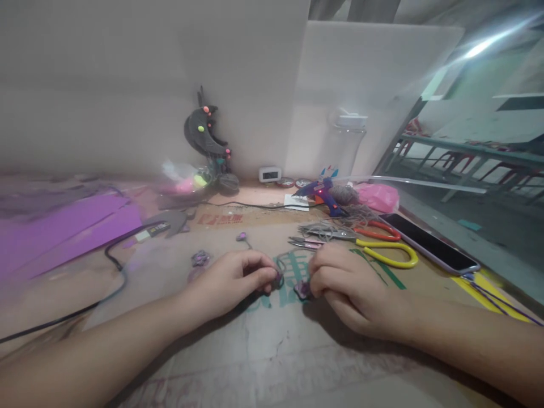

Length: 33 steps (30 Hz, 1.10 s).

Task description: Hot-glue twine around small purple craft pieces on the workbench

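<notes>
My left hand (pixel 232 280) is closed in a pinch at a dark strand of yarn (pixel 279 263), which loops up just beyond the fingertips. My right hand (pixel 351 289) is closed too, its fingers on a small purple and grey flower-like piece (pixel 302 289). The two hands are a short way apart over the cardboard. Beside my left wrist lies another purple and grey piece (pixel 200 258). Farther back is a small purple bud (pixel 242 236) with a thin tail. Thread snips (pixel 304 243) with a pink part lie partly behind my right hand.
Scissors with red and yellow handles (pixel 386 255) and a phone (pixel 431 243) lie at right. Behind are a blue glue gun (pixel 325 195) with a lit red light, a small clock (pixel 270 174) and a clear bottle (pixel 346 144). A black cable (pixel 121 272) crosses the left side near purple sheets (pixel 72 232).
</notes>
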### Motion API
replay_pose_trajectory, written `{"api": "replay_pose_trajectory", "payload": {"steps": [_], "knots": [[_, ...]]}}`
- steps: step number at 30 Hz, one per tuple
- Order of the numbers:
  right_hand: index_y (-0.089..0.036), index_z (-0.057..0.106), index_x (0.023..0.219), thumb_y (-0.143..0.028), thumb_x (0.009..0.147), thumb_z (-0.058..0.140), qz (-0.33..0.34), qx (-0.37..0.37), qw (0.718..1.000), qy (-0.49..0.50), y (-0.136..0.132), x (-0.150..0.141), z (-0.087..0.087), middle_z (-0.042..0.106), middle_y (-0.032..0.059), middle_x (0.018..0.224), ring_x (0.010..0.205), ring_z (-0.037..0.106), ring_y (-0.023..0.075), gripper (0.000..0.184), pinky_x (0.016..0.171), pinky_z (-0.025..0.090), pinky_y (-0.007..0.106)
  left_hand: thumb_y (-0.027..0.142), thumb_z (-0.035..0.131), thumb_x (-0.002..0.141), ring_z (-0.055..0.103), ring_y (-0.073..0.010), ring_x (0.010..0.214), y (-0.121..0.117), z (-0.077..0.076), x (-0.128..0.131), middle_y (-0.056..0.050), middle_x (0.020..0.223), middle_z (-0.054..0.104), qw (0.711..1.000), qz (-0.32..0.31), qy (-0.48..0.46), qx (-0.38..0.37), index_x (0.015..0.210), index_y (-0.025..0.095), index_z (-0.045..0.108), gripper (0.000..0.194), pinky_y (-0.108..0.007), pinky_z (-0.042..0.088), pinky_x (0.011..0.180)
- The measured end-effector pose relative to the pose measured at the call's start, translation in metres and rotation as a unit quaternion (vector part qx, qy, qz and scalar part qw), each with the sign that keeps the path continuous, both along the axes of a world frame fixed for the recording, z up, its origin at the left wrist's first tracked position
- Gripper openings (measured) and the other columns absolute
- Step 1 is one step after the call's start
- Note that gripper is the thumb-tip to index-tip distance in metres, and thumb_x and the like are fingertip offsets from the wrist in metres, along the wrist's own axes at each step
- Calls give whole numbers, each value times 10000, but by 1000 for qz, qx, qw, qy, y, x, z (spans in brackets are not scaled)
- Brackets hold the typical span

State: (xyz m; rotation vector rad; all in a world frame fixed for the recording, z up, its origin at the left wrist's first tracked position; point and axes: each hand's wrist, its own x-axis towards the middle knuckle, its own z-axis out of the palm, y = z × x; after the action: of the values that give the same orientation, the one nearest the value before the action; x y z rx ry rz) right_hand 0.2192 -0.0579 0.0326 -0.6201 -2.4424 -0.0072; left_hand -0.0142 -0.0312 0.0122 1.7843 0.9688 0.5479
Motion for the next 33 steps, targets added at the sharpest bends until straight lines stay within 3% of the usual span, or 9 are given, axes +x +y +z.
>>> {"api": "replay_pose_trajectory", "payload": {"steps": [3, 8, 19, 26, 33], "knots": [[-168, 602, 894, -3, 760, 434, 14, 51, 998, -17, -2, -2, 1, 656, 96, 1010, 949, 583, 196, 271, 888, 453, 393, 346, 560, 864, 557, -117, 677, 0, 1, 0, -1, 736, 645, 1000, 4, -10, -7, 827, 157, 645, 211, -226, 424, 637], [-182, 584, 999, -6, 768, 464, 15, 83, 996, -38, 9, 3, -4, 650, 97, 1205, 1197, 536, 210, 314, 1090, 326, 478, 358, 554, 868, 563, -121, 678, 0, 1, -1, -1, 737, 655, 1000, 13, -13, 8, 816, 164, 646, 221, -232, 429, 634], [-177, 597, 923, -40, 779, 504, 66, 102, 991, -59, 5, 6, -3, 707, 69, 1128, 1210, 545, 198, 219, 1127, 278, 459, 370, 508, 897, 535, -96, 620, 2, -4, -1, -1, 710, 633, 999, 15, -44, -9, 853, 163, 618, 239, -200, 395, 555], [-177, 607, 952, -51, 797, 503, 58, 103, 990, -79, 5, 4, -5, 691, 55, 1166, 1223, 533, 184, 225, 1155, 224, 428, 374, 503, 895, 536, -98, 622, 2, -1, 0, -6, 710, 628, 999, 12, -45, -10, 843, 158, 616, 249, -203, 400, 560], [-169, 605, 964, -52, 791, 503, 67, 106, 989, -84, 4, 4, -4, 680, 72, 1183, 1233, 518, 191, 232, 1147, 241, 432, 384, 501, 897, 524, -93, 609, 2, -2, -1, -7, 704, 622, 999, 13, -42, -14, 831, 154, 611, 264, -198, 389, 541]]}}
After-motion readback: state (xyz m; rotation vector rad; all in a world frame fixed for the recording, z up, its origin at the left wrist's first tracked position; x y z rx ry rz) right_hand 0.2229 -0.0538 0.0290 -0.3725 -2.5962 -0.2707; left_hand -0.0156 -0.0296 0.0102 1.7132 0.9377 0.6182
